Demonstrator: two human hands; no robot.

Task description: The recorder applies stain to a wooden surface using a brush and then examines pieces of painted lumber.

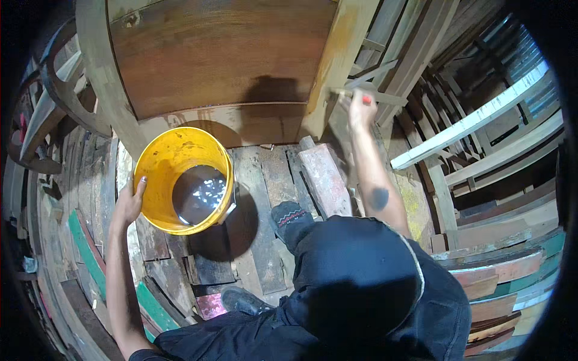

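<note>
The yellow bucket (158, 174) is on the person's left side, in front of the body and just below the brown wooden panel (211, 54). The left hand (127, 203) grasps the bucket at the left side of its rim, and the thumb lies over the edge; the other fingers are mostly hidden behind the wall. Inside the bucket there is a dark liquid (200, 195), which shows bright reflections. Whether the bucket stands on the plank floor (262, 186) or is held a little above it, I cannot tell.

The right hand (362, 113) is well apart from the bucket, farther forward and to the right. It is closed around a small tool (366, 100), of which a red part shows at the hand and a pale part points to the left. The exact kind of the tool is too small to tell. The pale part is near the pale wooden post (333, 66) at the right edge of the panel, but I cannot see clearly if it touches.

Between the two arms, a worn pinkish block (325, 177) lies on the floor, near the person's socked foot (292, 219). At the far right, a whitish beam (475, 117) runs slantwise.
</note>
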